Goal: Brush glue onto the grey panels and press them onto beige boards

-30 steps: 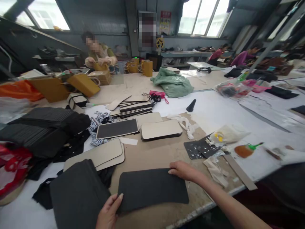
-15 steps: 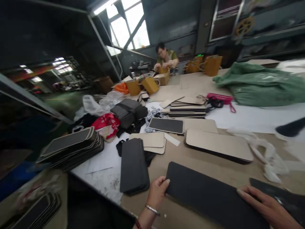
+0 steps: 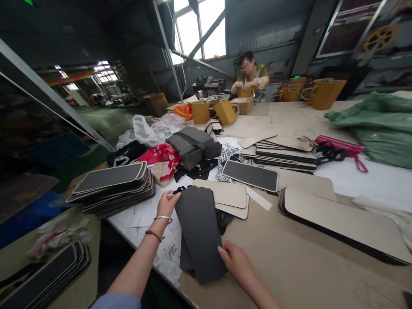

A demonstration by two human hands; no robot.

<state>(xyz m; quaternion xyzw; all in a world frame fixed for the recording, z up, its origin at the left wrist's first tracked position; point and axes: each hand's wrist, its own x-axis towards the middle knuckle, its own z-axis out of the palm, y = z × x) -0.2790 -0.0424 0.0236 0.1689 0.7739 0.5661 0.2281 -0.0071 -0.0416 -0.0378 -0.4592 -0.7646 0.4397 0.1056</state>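
Note:
A dark grey panel [image 3: 201,234] with rounded corners lies at a slant over a stack of similar dark panels [image 3: 186,253]. My left hand [image 3: 167,204] pinches its upper left corner, thumb on top. At the panel's lower right edge, my right hand [image 3: 236,259] grips the side between thumb and fingers. Beige panels [image 3: 230,195] rest just behind the stack, with black cloth partly under them. A tall pile of dark panels with pale edges [image 3: 111,178] stands left of my left hand.
Further right sits a beige-topped stack [image 3: 344,219]. Behind are a grey bundle [image 3: 193,148], red cloth [image 3: 161,159], a bordered dark panel [image 3: 251,175] and more layered panels [image 3: 283,150]. A person [image 3: 249,81] works at the far side near mustard-coloured bags [image 3: 225,112].
Both hands have moved left with the dark panel, which was over the brown surface and now lies on the dark stack, turned lengthwise. The camera view has shifted.

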